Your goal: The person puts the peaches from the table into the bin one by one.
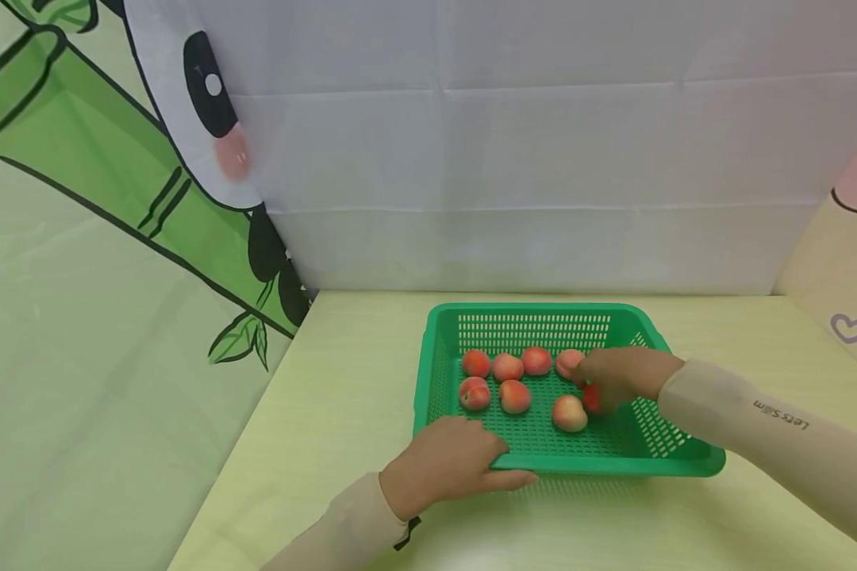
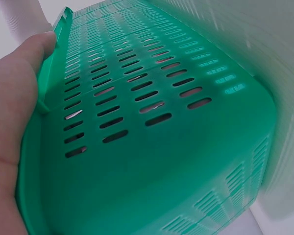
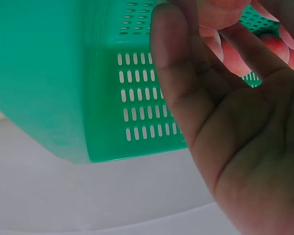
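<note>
A green plastic basket (image 1: 536,463) with slotted walls stands on the table, holding several red-and-yellow peaches (image 1: 515,396). My left hand (image 1: 450,464) grips its near rim toward the left corner, the thumb along the outside in the head view. In the left wrist view that hand (image 2: 12,107) lies against the basket's edge. My right hand (image 1: 624,374) reaches inside at the right end, its fingers curled about a red peach (image 1: 591,398) that it partly hides. A paler peach (image 1: 570,414) lies just left of it, and another peach (image 1: 568,363) is by the fingertips.
The pale yellow table (image 1: 350,381) runs back to a white cloth wall (image 1: 528,159). A printed cloth (image 1: 78,317) with bamboo drawings hangs at the left. Another printed cloth (image 1: 846,277) borders the right side. The basket's walls surround the peaches.
</note>
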A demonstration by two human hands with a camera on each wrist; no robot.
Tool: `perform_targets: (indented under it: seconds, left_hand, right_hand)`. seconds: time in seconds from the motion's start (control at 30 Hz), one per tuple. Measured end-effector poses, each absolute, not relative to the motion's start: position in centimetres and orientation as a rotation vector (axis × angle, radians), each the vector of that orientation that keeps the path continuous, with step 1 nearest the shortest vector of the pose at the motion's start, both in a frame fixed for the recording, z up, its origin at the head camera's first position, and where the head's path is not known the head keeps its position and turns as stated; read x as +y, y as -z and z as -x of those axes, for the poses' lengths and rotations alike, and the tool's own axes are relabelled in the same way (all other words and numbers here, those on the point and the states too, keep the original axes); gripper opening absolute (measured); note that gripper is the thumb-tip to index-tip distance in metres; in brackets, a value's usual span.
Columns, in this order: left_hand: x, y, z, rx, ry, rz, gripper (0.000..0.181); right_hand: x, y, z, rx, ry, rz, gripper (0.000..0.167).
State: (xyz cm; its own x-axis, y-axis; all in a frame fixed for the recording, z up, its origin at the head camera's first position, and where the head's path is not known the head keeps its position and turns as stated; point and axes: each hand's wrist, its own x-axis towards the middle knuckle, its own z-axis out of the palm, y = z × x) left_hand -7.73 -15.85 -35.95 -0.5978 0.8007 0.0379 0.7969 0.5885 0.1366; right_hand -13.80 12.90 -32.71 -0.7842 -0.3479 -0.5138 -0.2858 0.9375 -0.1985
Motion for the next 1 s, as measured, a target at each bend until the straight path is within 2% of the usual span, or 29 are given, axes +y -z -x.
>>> perform_targets:
  seconds: [0.8,1.0]
  left_hand:
    - [-15.8,35.8,7.7,2.768,-0.235,-1.384,0.066]
    - [-15.7,35.7,7.7,2.762,-0.219,-1.391,0.065]
  right_hand:
    - [13.1,32.5,13.6,2.554,0.120,0.414,0.036]
    - [13.6,31.6,13.2,2.574,0.155,0.410,0.048]
